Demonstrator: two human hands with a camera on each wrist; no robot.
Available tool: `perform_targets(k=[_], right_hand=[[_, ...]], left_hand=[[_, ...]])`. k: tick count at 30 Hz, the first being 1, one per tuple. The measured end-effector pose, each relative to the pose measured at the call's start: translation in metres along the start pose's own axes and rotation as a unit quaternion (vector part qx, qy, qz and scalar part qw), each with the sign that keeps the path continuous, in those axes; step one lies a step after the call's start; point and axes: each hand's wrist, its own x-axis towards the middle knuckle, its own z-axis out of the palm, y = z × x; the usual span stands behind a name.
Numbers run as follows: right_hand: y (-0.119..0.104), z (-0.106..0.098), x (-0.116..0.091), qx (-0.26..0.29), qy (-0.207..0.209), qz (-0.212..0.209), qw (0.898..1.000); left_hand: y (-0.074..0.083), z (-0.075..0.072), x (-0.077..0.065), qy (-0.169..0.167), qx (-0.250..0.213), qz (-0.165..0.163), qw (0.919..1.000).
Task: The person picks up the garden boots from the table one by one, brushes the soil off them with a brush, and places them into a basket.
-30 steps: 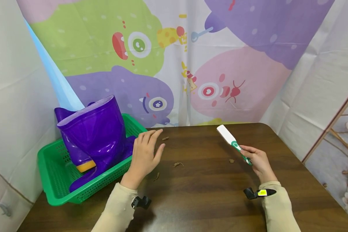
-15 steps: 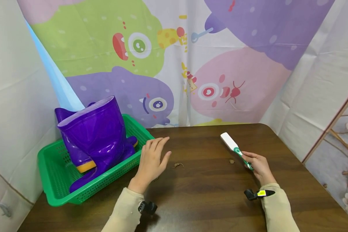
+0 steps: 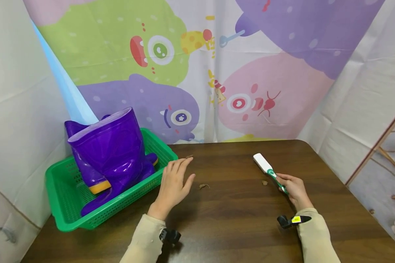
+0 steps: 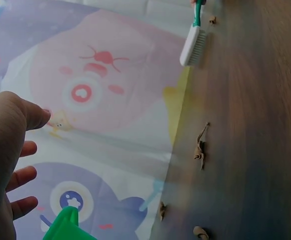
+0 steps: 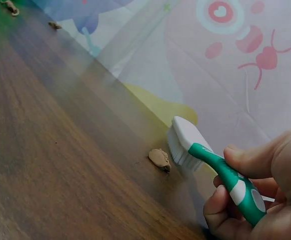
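Note:
In the head view my right hand [image 3: 295, 190] grips the green-and-white handle of a scrubbing brush [image 3: 262, 163]. The right wrist view shows its white bristles facing down, beside a small brown lump [image 5: 159, 158] on the tabletop. My left hand [image 3: 173, 186] hangs by the right side of a green plastic basket [image 3: 57, 215], fingers loosely extended and thumb apart, holding nothing. Purple rubber boots [image 3: 115, 149] with yellow heels lean in that basket. A thin, twisted brown scrap [image 3: 203, 186] lies right of the left hand, and another scrap [image 3: 189, 156] is partly hidden behind its fingertips.
The dark wooden table [image 3: 230, 226] ends at a cartoon-printed curtain [image 3: 171, 109] behind. White sheeting [image 3: 345, 120] closes off the right side, and more stands left of the basket. In the left wrist view several brown scraps [image 4: 200, 150] dot the tabletop.
My left hand has moved right and slightly nearer, away from the basket. The brush in my right hand has come lower and nearer, its head now close to the brown lump.

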Motion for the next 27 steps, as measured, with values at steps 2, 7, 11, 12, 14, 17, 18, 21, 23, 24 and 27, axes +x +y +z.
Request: perform_targets(k=[2, 7, 11, 12, 14, 17, 18, 21, 23, 24, 27], right_hand=[[0.0, 0.001, 0.0, -0.021, 0.003, -0.008, 1.0], [-0.001, 0.0, 0.0, -0.101, 0.006, -0.02, 0.995], [-0.006, 0.0, -0.003, -0.199, 0.006, -0.026, 0.98], [-0.007, 0.0, -0.004, -0.226, 0.007, -0.028, 0.974], [-0.009, 0.001, -0.005, -0.272, 0.009, -0.033, 0.962], [-0.011, 0.003, -0.006, -0.322, 0.011, -0.042, 0.946], [-0.011, 0.003, -0.006, -0.332, 0.012, -0.047, 0.942], [-0.011, 0.005, -0.007, -0.359, 0.017, -0.061, 0.931], [-0.011, 0.007, -0.008, -0.372, 0.02, -0.07, 0.925], [-0.012, 0.007, -0.009, -0.377, 0.021, -0.073, 0.923], [-0.012, 0.008, -0.01, -0.384, 0.024, -0.079, 0.92]], left_hand=[[-0.001, 0.0, -0.001, -0.003, 0.001, -0.001, 1.0], [-0.002, 0.002, -0.002, -0.01, 0.001, -0.004, 0.9999], [-0.003, 0.004, -0.003, -0.012, -0.005, -0.008, 0.9999], [-0.003, 0.004, -0.003, -0.013, -0.006, -0.009, 0.9999], [-0.003, 0.004, -0.003, -0.016, -0.007, -0.011, 0.9998], [-0.004, 0.005, -0.003, -0.02, -0.008, -0.014, 0.9997], [-0.004, 0.004, -0.003, -0.02, -0.008, -0.015, 0.9997], [-0.005, 0.004, -0.003, -0.022, -0.008, -0.016, 0.9996], [-0.005, 0.003, -0.003, -0.023, -0.006, -0.016, 0.9996], [-0.005, 0.003, -0.003, -0.023, -0.006, -0.016, 0.9996], [-0.004, 0.003, -0.002, -0.023, -0.002, -0.014, 0.9996]])
